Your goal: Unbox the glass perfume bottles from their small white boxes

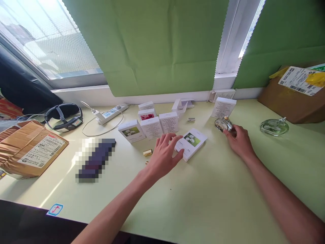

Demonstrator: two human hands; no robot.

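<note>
My left hand (166, 153) is open, its fingers apart and curved at the left edge of a white box (191, 145) printed with white flowers on green. Whether the fingertips touch the box I cannot tell. On the right, my right hand (240, 139) grips a round glass perfume bottle (222, 124) with a gold-coloured neck by its near side, thumb in front. A gold cap (147, 152) lies left of my left hand, with a smaller gold piece (147, 162) partly hidden beside the wrist. Behind the flower box lies a silver cap (191, 119).
Several white boxes (151, 128) stand behind my left hand. Another white box (223, 107) is behind the held bottle. A second round glass bottle (274, 127) sits at right, near a cardboard carton (286, 98). A power strip (111, 114), headset (64, 118) and cardboard parcel (33, 149) are left.
</note>
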